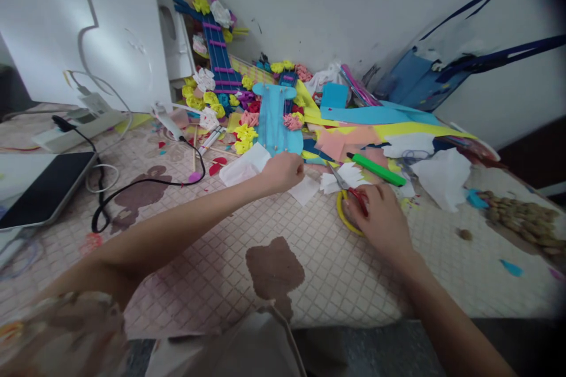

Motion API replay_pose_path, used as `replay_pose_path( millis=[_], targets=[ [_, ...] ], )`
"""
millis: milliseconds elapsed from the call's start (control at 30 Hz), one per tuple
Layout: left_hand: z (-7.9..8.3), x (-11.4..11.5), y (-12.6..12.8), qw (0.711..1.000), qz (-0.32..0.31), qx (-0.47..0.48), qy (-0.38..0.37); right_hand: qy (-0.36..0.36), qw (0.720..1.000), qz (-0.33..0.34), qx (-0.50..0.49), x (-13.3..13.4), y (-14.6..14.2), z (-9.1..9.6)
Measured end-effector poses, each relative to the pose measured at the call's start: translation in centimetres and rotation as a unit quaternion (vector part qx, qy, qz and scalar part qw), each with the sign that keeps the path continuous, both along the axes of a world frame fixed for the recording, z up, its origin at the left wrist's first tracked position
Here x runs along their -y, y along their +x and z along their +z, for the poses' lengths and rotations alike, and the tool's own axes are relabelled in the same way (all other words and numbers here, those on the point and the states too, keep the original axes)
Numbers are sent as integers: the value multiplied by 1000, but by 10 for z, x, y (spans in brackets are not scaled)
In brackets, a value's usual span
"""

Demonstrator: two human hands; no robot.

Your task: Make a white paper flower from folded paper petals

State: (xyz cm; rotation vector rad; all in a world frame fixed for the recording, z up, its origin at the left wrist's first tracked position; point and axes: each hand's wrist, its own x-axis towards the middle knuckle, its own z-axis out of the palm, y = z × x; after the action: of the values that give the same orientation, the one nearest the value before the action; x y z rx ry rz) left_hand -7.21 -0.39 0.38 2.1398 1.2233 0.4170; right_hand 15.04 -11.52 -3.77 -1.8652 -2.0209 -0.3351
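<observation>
My left hand [283, 171] is curled shut at the edge of a white paper piece [244, 166], beside a blue cardboard cut-out [276, 121]. My right hand [381, 218] lies over scissors [349, 197] with red and yellow handles, fingers bent down onto the handles; the blades point up-left. Small white paper scraps [342, 177] lie between the two hands. A green marker [375, 169] lies just beyond my right hand.
Coloured paper sheets [375, 123] and paper flowers [245, 132] crowd the back of the patterned tablecloth [247, 259]. A blue bag [424, 82] leans on the wall. A tablet [42, 185], black cable [145, 182] and power strip [75, 129] sit left; small brown pieces [517, 215] lie right.
</observation>
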Motion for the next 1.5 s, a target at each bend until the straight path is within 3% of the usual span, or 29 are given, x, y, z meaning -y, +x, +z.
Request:
replay_pose_path(
  millis=[67,200,367,533,700,833,900,967,1167,1400,1500],
  targets=[
    [-2,8,-22,995,6,-43,89,12,997,79,-12,-3,-9,5],
    [-7,26,-63,992,29,-39,116,-12,973,223,54,-15,-38,13],
    [-15,43,-103,994,46,11,97,-26,956,255,144,-36,-61,10],
    [-21,51,-128,991,19,26,128,25,964,241,107,-48,-70,7],
    [-27,59,-136,972,-32,31,232,52,951,306,15,-39,-99,18],
    [-31,68,-131,942,-112,26,317,38,920,389,-31,-26,-127,18],
    [-32,71,-129,934,-121,18,335,23,903,427,-43,-22,-133,14],
    [-32,72,-129,937,-103,38,332,9,895,439,-75,-20,-133,10],
    [-37,72,-135,958,-36,154,237,-41,899,393,-187,-21,-122,2],
    [-48,85,-145,951,-137,125,248,-100,870,456,-159,-19,-121,-6],
    [-48,87,-147,966,-55,116,224,-129,865,440,-203,-20,-120,-6]
  ],
)
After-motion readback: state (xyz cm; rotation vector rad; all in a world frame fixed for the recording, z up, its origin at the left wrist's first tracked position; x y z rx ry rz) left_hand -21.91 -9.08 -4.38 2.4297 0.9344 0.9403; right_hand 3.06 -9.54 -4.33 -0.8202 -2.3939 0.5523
